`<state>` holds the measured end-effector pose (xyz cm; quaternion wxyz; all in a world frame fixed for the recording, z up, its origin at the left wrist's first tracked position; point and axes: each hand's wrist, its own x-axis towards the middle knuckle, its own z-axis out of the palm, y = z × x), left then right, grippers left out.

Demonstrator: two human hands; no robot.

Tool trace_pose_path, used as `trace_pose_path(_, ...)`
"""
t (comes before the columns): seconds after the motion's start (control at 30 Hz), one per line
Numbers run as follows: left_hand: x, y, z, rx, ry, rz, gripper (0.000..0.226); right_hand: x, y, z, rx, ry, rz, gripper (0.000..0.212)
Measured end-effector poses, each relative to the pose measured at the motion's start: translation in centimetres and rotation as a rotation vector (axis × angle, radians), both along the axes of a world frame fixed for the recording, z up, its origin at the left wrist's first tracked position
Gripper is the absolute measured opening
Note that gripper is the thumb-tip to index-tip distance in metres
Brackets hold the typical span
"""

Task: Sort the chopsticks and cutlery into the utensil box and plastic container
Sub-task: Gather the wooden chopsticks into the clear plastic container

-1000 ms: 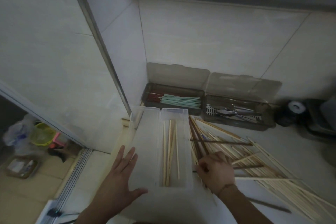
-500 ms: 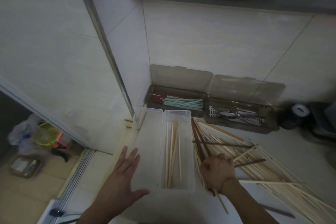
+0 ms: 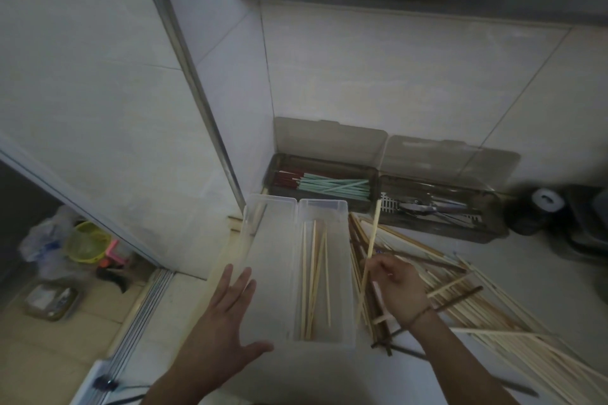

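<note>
chopsticks of pale wood [image 3: 314, 276] lie lengthwise in the right compartment of the clear plastic container [image 3: 273, 240] on the counter [image 3: 526, 273], while its left compartment shows none; no brand, label or writing can be read on anything here. over that left compartment and its near edge the left hand [image 3: 227, 322] is spread flat, fingers straight and thumb out, grasping nothing; whether the palm touches the plastic cannot be told. just right of the container the right hand [image 3: 393, 286] has its fingers curled round a single light chopstick [image 3: 371, 246], which stands tilted with its far end raised toward the back. beneath and to the right of that hand a loose heap of chopsticks [image 3: 487, 299], pale and dark brown, fans across the counter. against the back wall the smoky utensil box [image 3: 487, 227] sits with both lids up, red and mint-green chopsticks [image 3: 329, 183] in its left half, metal cutlery [image 3: 431, 209] in its right.
</note>
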<state>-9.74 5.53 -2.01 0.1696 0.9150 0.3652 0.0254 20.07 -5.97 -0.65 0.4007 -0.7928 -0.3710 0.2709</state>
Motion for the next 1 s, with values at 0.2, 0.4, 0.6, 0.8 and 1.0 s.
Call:
trace_pose_path(0.2,0.2,-0.3,0.5,-0.037,0.001,0.006,0.111,-1.3,3.1,3.0,0.233,0.120,-0.075,0.013)
trace_pose_path(0.4,0.1,-0.1,0.0,0.016,0.019,-0.026,0.109,-4.5,5.7,2.4,0.043,-0.059,0.194,0.034)
trace_pose_path(0.6,0.1,0.0,-0.4,0.048,0.011,-0.026,0.107,-6.9,7.9,-0.4,-0.493,-0.371,0.516,0.038)
trace_pose_path(0.8,0.0,0.1,-0.4,0.058,0.037,-0.039,0.107,-8.0,7.2,0.0,-0.636,-0.545,0.658,0.033)
trace_pose_path(1.0,-0.1,-0.2,-0.1,0.026,0.021,0.002,0.112,-4.3,2.7,0.5,0.081,-0.565,0.041,0.010)
